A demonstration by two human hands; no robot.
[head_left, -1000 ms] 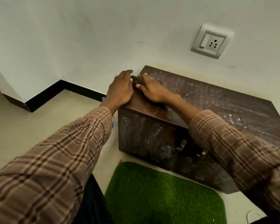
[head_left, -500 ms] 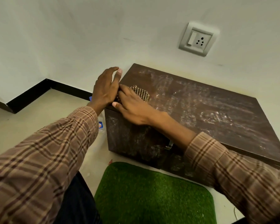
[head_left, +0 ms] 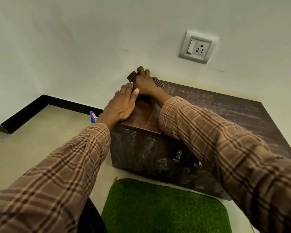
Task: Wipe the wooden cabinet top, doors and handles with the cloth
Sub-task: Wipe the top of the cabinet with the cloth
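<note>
Where the right hand (head_left: 145, 84) reaches the far left corner of the wooden cabinet (head_left: 217, 111), the checked cloth (head_left: 158, 82) lies under its palm and fingers, pressed against the cabinet top close to the wall (head_left: 91, 47). One end of the cloth sticks out to the left of the fingertips, the other spreads out to the right of the knuckles. Whether those fingers curl round the cloth or lie flat on it I cannot tell; their tips touch or nearly touch the wall. Just behind that hand, the left hand (head_left: 120, 105) rests flat on the cabinet's left edge, its fingers straight and close together, thumb alongside, holding nothing. Below both wrists the dusty front doors carry metal handles (head_left: 178, 155). A green mat (head_left: 165, 207) lies on the floor in front of the cabinet, and a wall socket (head_left: 197, 47) sits above and to the right of the fingers.
</note>
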